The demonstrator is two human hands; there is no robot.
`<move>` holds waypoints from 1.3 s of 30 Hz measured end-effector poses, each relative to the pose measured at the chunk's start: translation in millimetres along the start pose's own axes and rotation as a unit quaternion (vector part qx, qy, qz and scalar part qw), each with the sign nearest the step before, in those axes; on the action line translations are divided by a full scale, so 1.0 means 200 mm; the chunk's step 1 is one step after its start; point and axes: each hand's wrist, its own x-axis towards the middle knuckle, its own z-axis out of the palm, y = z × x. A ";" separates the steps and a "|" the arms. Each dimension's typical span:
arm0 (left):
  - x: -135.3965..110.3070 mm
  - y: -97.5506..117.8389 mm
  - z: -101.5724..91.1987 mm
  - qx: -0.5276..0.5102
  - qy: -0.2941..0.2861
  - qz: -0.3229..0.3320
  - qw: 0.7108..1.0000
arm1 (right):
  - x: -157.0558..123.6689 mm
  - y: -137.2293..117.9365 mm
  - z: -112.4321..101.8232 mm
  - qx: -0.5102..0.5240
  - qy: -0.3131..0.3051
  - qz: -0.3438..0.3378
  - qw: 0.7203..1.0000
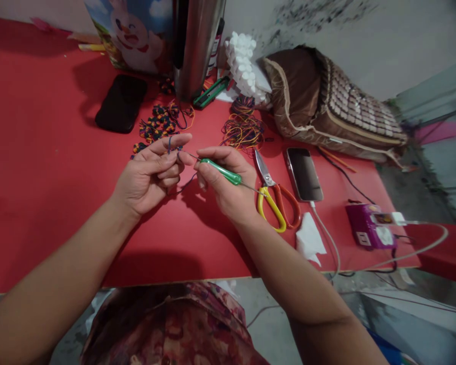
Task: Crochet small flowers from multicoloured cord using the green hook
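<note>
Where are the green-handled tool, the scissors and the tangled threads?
Green-handled tool (225, 173), head view: on its green handle.
Scissors (268, 180), head view: near the pivot.
Tangled threads (243, 131), head view: middle of the loose pile.

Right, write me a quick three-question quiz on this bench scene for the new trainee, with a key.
1. What does the right hand hold?
(a) a box cutter
(b) a green-handled tool
(c) a phone

2. True or false: a dark cord is looped around the index finger of the left hand.

3. Fill in: the scissors have one orange-red handle loop and one ____ loop.

Key: 1. b; 2. true; 3. yellow
</note>
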 end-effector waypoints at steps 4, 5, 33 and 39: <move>0.00 0.00 0.00 0.006 0.005 0.011 1.000 | -0.01 -0.02 0.00 -0.022 0.000 0.003 1.000; 0.00 0.00 0.00 0.005 0.005 0.008 1.000 | -0.01 -0.02 0.00 -0.024 0.000 0.001 1.000; -0.01 0.00 0.01 0.056 -0.023 0.020 0.998 | 0.01 -0.03 -0.04 0.008 0.022 -0.013 1.000; 0.00 -0.02 0.01 0.058 -0.006 0.034 0.998 | -0.01 -0.06 -0.01 -0.030 0.036 -0.024 0.999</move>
